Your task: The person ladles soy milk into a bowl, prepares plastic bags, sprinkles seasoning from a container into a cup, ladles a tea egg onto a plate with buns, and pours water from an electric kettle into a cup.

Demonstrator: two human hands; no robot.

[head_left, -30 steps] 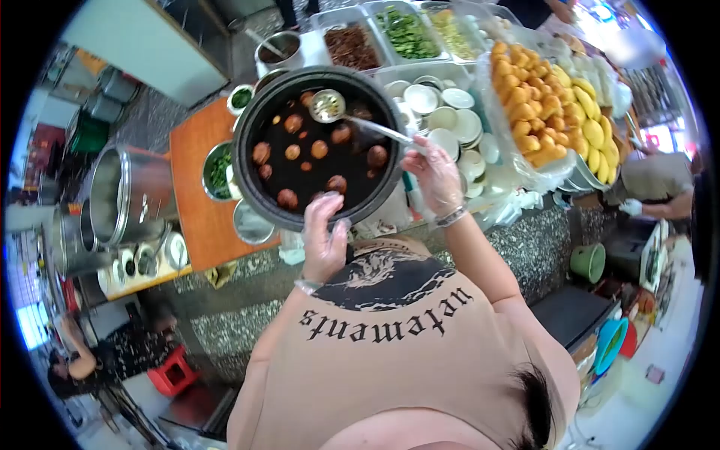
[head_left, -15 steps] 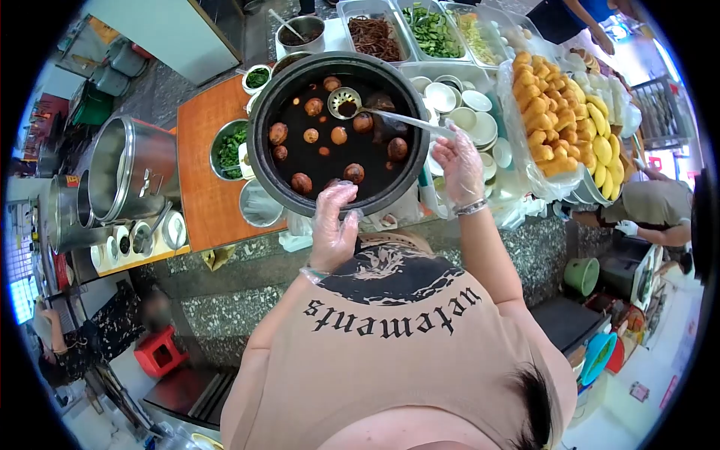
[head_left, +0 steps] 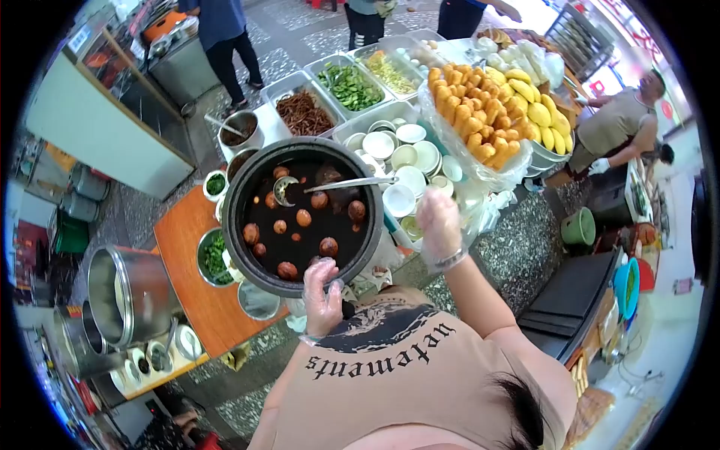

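Observation:
A wide black pot (head_left: pixel 234 225) of dark broth stands before me, with several brown eggs (head_left: pixel 328 247) floating in it. A perforated ladle (head_left: pixel 351 182) lies across the pot, its bowl in the broth and its handle over the right rim, with no hand on it. My left hand (head_left: pixel 322 298), in a clear plastic glove, is at the pot's near rim, thumb apart from the bent fingers, holding nothing. My gloved right hand (head_left: pixel 440 229) is raised right of the pot, near the stacked white bowls (head_left: pixel 410 180); its fingers are blurred.
Trays of shredded brown food (head_left: pixel 304 112) and cut greens (head_left: pixel 352 86) stand behind the pot. Fried dough sticks (head_left: pixel 476 112) and yellow buns (head_left: pixel 538 112) are at the right. A bowl of greens (head_left: pixel 216 257) and large steel pots (head_left: pixel 142 292) are left. A person (head_left: pixel 619 124) stands far right.
The ladle's handle has come away from my right hand and rests on the pot rim. That hand has drawn back from it. The whole view has turned toward the right.

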